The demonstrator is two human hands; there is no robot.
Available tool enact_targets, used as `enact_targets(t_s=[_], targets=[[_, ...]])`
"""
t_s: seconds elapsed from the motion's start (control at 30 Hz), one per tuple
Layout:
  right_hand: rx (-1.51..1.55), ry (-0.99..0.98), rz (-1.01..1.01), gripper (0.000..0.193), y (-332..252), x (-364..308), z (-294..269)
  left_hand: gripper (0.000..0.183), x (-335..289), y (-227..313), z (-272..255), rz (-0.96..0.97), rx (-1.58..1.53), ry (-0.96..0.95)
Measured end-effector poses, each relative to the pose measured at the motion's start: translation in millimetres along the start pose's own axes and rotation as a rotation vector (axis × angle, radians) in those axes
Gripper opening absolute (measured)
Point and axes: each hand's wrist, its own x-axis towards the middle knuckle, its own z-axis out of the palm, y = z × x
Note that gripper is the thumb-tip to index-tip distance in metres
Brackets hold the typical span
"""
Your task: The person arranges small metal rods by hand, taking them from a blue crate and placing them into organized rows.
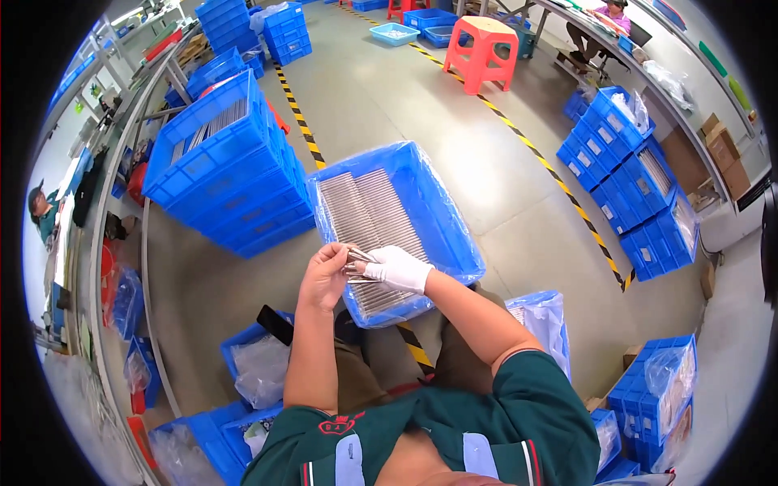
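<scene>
Over a blue plastic crate lined with clear film, my two hands meet. Slim silvery metal rods lie between them; their exact kind is too small to tell. My bare left hand pinches the rods near their ends with thumb and fingers. My right hand, in a white glove with fingertips showing, is closed around the same few rods. Beneath, similar rods lie packed side by side in two long rows along the crate's left part. The blue floor of the crate shows on the right.
Tall stacked blue crates stand at the left, more crates at the right. A red stool stands ahead between yellow-black floor tapes. Crates with plastic bags flank my legs. Other people sit at far benches.
</scene>
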Motion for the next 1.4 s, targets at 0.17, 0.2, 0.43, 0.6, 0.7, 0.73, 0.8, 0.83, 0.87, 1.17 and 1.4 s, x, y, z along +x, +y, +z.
enact_targets(t_s=[0.17,0.2,0.43,0.6,0.7,0.73,0.8,0.83,0.87,1.17,1.4], targets=[[0.000,0.015,0.087,0.044,-9.4,-6.0,-3.2,0.012,-0.6,-10.7,-6.1,0.056,0.093,0.095],[0.035,0.001,0.071,0.045,-6.4,-7.5,-2.9,0.012,-2.5,-12.2,-6.7,0.057,0.091,0.101],[-0.063,0.049,0.134,0.058,-10.8,5.0,-7.8,0.014,3.6,-2.7,3.1,0.065,0.205,0.166],[0.279,0.099,0.178,0.034,-3.6,0.1,-30.8,0.011,11.0,-0.4,2.6,0.096,0.238,0.171],[0.194,0.125,0.190,0.031,-8.9,-2.2,-31.7,0.011,7.4,1.2,-3.3,0.127,0.370,0.205],[0.202,0.123,0.198,0.031,-4.5,-3.6,-32.0,0.011,6.3,-0.4,-4.2,0.117,0.369,0.211],[0.329,0.208,0.146,0.027,5.2,-7.9,-37.6,0.012,6.9,-4.1,-4.3,0.143,0.437,0.254],[0.338,0.241,0.161,0.027,-0.7,-14.4,-42.7,0.013,5.0,-4.0,-7.0,0.146,0.432,0.262],[0.368,0.357,0.089,0.032,-10.9,-18.5,-45.6,0.013,0.7,0.1,-5.0,0.154,0.424,0.260],[0.581,0.842,-0.050,0.033,-4.6,-52.6,-113.2,0.013,11.0,-6.5,5.3,0.167,0.470,0.276],[0.795,0.766,0.038,0.030,-5.8,-55.2,-100.4,0.013,59.0,-37.8,34.9,0.195,0.947,0.243]])
